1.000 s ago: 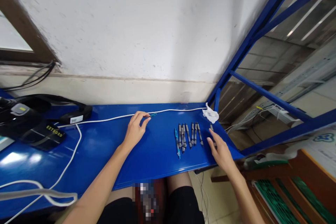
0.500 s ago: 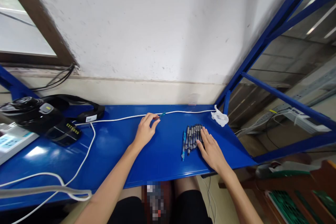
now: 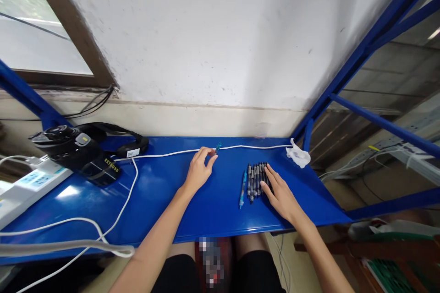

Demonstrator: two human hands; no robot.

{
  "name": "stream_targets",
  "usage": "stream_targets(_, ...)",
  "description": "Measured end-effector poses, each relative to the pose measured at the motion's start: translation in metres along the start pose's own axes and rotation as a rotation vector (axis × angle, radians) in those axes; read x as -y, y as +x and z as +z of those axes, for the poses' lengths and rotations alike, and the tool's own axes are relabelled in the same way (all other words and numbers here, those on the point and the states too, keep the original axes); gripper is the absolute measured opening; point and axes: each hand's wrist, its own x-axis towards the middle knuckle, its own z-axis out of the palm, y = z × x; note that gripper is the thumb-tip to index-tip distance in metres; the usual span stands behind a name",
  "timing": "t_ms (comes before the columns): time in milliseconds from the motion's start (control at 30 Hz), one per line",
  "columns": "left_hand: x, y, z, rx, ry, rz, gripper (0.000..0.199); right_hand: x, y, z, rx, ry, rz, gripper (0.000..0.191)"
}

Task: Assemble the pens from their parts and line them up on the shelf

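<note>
My left hand (image 3: 201,167) pinches a teal pen (image 3: 218,147) between thumb and fingertips, above the back part of the blue table (image 3: 213,201). Several black pens (image 3: 255,181) lie side by side in a row to the right. My right hand (image 3: 279,192) rests with its fingers stretched out against the right side of that row, partly covering the rightmost pens. Just left of the row, a light blue pen (image 3: 243,190) lies slightly slanted.
A white cable (image 3: 175,153) runs along the table's back. Crumpled white tissue (image 3: 298,154) lies at the right corner. On the left are a black bottle (image 3: 85,155), a black strap (image 3: 135,144) and a white power strip (image 3: 32,183). Blue frame bars (image 3: 378,41) stand right.
The view has shifted, moving the scene rightward. The light blue pen leans more and sits slightly apart from the black row. The teal pen in my left hand is tilted more upright.
</note>
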Motion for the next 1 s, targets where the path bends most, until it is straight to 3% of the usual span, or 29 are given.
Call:
stream_targets(167,0.0,0.001,0.001,-0.021,-0.044,-0.006,0.009,0.009,0.008,0.0,-0.064,-0.039,-0.037,0.079)
stream_targets(300,-0.003,0.002,0.002,-0.029,-0.139,-0.048,0.01,0.036,0.03,-0.008,-0.15,0.037,-0.083,0.072)
stream_targets(533,-0.009,0.002,0.007,0.042,-0.286,-0.063,0.011,0.12,0.116,-0.002,-0.189,0.406,-0.26,0.051)
stream_targets(667,-0.004,0.002,0.009,0.036,-0.358,-0.132,0.01,0.154,0.161,0.016,-0.069,0.516,-0.334,0.027)
stream_targets(733,0.0,0.003,0.008,-0.027,-0.388,-0.179,0.013,0.159,0.172,0.025,-0.045,0.528,-0.334,0.029)
stream_targets(867,0.006,0.009,0.002,-0.19,-0.518,-0.303,0.03,0.152,0.173,0.042,-0.138,0.481,-0.35,0.027)
stream_targets(1000,0.009,0.016,-0.004,-0.143,-0.817,-0.428,0.049,0.139,0.163,0.053,-0.083,0.314,-0.388,0.027)
